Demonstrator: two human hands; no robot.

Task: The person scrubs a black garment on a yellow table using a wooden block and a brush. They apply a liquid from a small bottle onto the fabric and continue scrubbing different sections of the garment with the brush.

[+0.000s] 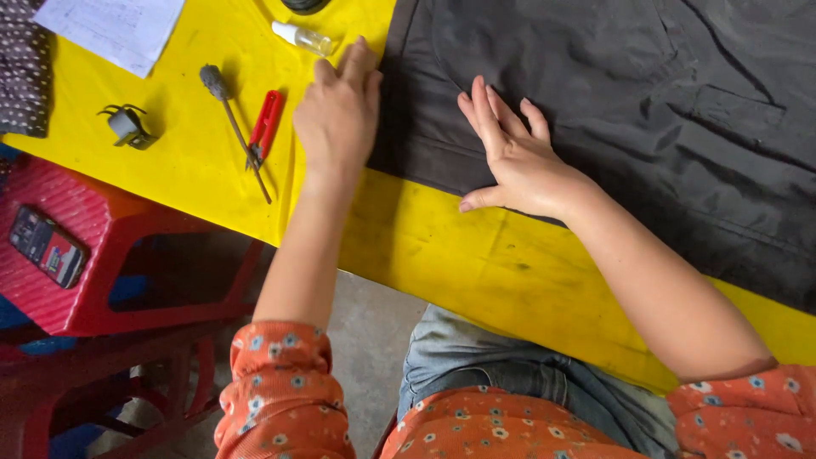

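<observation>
fabric [646, 110] spread on yellow table [442, 246] | left hand [338, 115] flat, fingers together, on its left edge | right hand [510, 153] splayed, pressed down | even pressure advised, snips [264, 127] nearby

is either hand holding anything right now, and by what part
Nothing is held. The left hand and right hand both lie flat, fingers spread, on the black fabric near its edge.

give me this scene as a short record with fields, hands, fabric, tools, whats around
left hand: flat, fingers at the edge of the black fabric
right hand: spread flat on the fabric
surface: yellow table
tools: red snips, thin grey-tipped tool, small clear bottle
around: red stool with a phone, paper
</observation>
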